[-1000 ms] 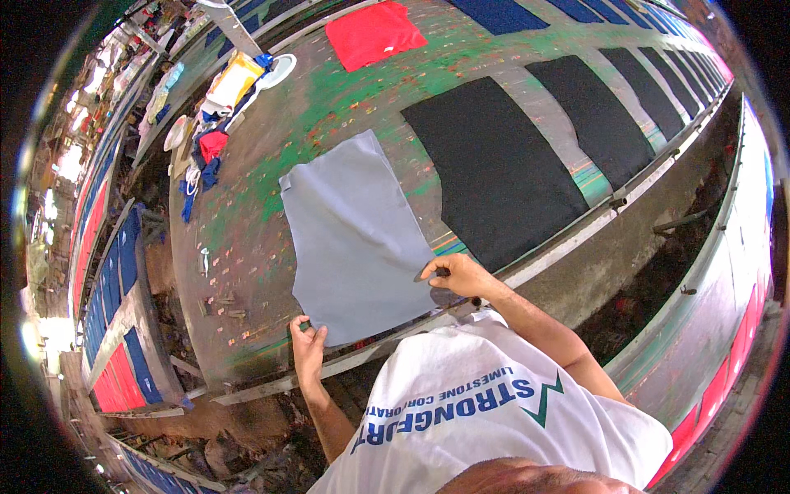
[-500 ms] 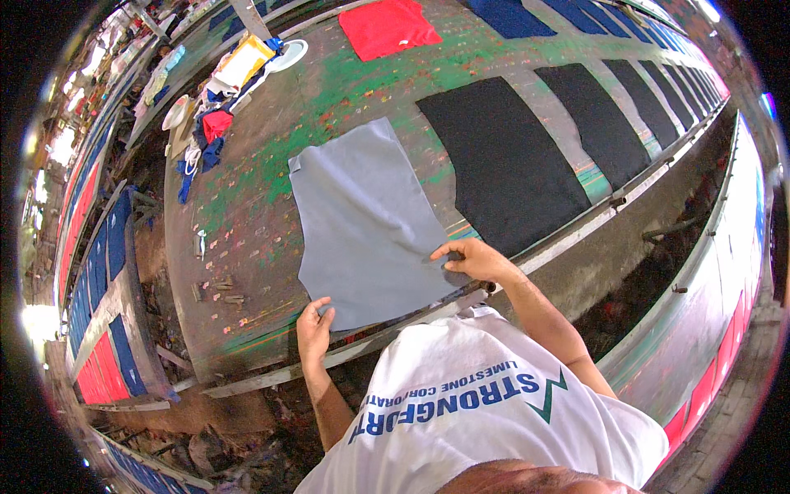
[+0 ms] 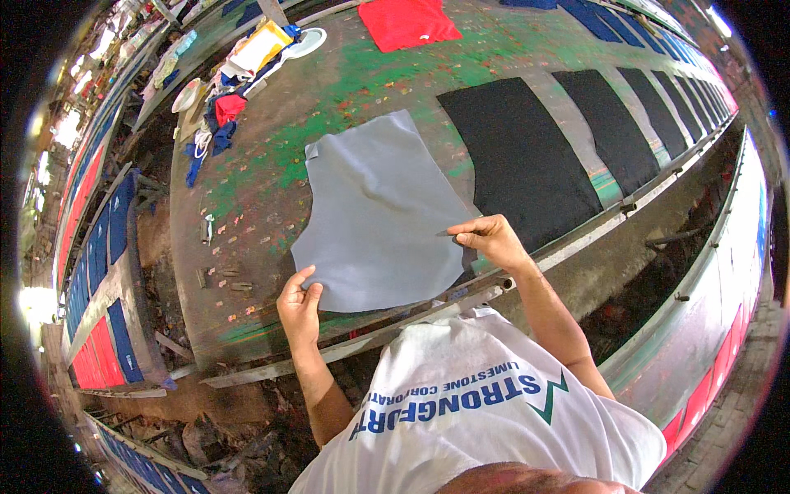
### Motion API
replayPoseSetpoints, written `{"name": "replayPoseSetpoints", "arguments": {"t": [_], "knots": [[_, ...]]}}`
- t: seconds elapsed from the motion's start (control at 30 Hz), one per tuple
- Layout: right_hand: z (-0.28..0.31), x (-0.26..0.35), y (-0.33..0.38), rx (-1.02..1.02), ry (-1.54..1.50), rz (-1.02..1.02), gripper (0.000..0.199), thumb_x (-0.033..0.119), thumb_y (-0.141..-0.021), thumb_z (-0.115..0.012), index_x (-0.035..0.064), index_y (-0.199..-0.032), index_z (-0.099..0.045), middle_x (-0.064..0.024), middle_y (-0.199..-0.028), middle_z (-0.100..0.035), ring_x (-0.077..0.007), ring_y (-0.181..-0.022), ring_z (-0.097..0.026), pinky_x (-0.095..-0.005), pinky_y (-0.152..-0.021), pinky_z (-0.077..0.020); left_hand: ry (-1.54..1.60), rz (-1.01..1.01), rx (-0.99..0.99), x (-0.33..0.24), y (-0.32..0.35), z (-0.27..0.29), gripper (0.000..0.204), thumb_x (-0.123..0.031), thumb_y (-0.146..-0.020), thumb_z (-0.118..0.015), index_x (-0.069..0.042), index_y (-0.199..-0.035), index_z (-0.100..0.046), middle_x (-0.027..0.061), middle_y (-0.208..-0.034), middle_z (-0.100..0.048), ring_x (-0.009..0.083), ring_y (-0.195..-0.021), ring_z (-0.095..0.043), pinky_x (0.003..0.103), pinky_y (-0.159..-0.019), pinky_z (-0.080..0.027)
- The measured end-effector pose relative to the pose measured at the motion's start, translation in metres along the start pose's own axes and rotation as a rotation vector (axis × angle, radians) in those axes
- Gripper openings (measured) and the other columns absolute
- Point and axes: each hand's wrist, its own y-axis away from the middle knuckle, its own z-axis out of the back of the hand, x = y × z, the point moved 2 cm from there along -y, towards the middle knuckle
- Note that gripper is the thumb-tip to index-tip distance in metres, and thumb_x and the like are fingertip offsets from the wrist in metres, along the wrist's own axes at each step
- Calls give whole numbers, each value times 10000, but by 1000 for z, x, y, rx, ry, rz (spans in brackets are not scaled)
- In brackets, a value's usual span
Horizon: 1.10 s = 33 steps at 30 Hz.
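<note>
Having shifted inward from the rail (image 3: 271, 370), the grey panel (image 3: 378, 206) is lying on the tabletop (image 3: 255, 189), our left hand (image 3: 299, 309) pinching its near-left edge, our right hand (image 3: 494, 242) pressing fingertips together on something we cannot identify, and we are noting uneven pulling could crease it.

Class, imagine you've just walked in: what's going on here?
A person is handling a grey cloth piece, slightly rumpled on a stained table. The left hand is at its lower left edge; the right hand is at its right side, thumb and forefinger close together, though their grip is unclear. Black cloth pieces lie in a row to the right, a red cloth farther back.
</note>
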Motion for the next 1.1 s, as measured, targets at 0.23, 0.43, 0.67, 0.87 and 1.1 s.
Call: {"name": "replayPoseSetpoints", "arguments": {"t": [0.23, 0.43, 0.67, 0.87, 1.1], "knots": [[9, 58, 7, 19, -76, 193, 163, 43, -925, -826, 47, -1085, -857, -51, -915, -816, -87, -784, -701, -242, -715, -555, 221, -312, 21, -57, 2, 24, 413, -124, -936, -871, 47, -1281, -719, -24, -973, -662, 21, -765, -493, 201, -650, -338], [25, 128, 30, 305, -356, 733, 87, 49, -844, -867, -8, -908, -855, -178, -807, -796, -301, -754, -752, -435, -791, -567, -17, -719, -178, -90, 31, 62, 425, -324, -969, -816, -15, -1248, -724, 23, -1039, -648, 126, -877, -567, 305, -756, -454], [19, 148, 11, 280, -514, 784, 188, 193, -883, -871, 13, -897, -819, -112, -837, -742, -228, -744, -675, -383, -731, -512, 243, -616, -176, -95, 7, 84, 325, -149, -1003, -729, 20, -1278, -684, 95, -1250, -664, 146, -1073, -608, 325, -887, -518], [-1, 137, -128, -75, -161, 274, 268, 139, -1000, -776, -22, -1214, -757, -57, -1169, -745, -134, -1061, -677, -302, -962, -533, 298, -349, -115, -117, -149, 34, 331, -53, -1009, -748, 7, -1331, -698, 39, -1239, -708, 79, -975, -649, 217, -858, -491], [-5, 259, -257, -248, -157, 556, 260, 178, -977, -788, 63, -1209, -811, -21, -1083, -803, -94, -956, -706, -282, -898, -560, 332, -412, -26, -221, -277, 30, 363, -122, -1056, -710, 37, -1376, -642, 132, -1294, -708, 184, -1172, -676, 328, -1054, -518]]}}
